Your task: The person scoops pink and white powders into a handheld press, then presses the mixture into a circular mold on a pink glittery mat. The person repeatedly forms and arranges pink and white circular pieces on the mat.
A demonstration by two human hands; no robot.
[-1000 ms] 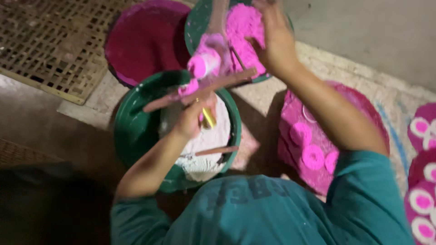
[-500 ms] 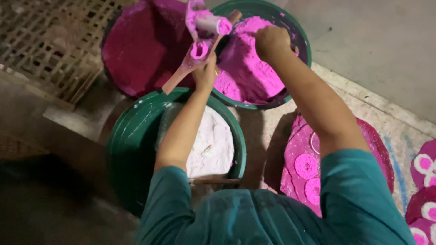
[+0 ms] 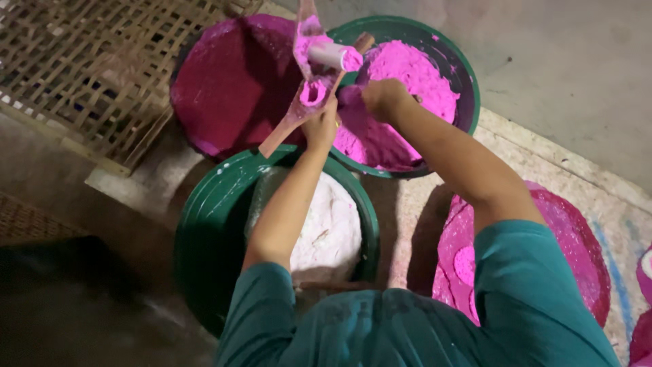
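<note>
My left hand (image 3: 320, 126) grips a long wooden mould (image 3: 293, 117) caked with pink powder. A small pink-and-white cylinder (image 3: 327, 54) sits at its upper end. The mould is held over the near rim of a green basin (image 3: 470, 88) filled with bright pink powder (image 3: 415, 73). My right hand (image 3: 384, 97) is curled into a fist and pressed into that powder, just right of the mould. Below my left forearm stands a second green basin (image 3: 204, 224) holding white powder (image 3: 327, 231).
A dark magenta basin (image 3: 231, 81) sits at the upper left, next to a woven bamboo mat (image 3: 81, 61). A round pink tray (image 3: 577, 238) lies on the floor at the right. A wooden stick (image 3: 333, 286) rests across the white basin's near edge.
Both hands have risen from over the white basin to the pink powder basin. The left carried the mould along, and the right hand now digs into the pink powder.
</note>
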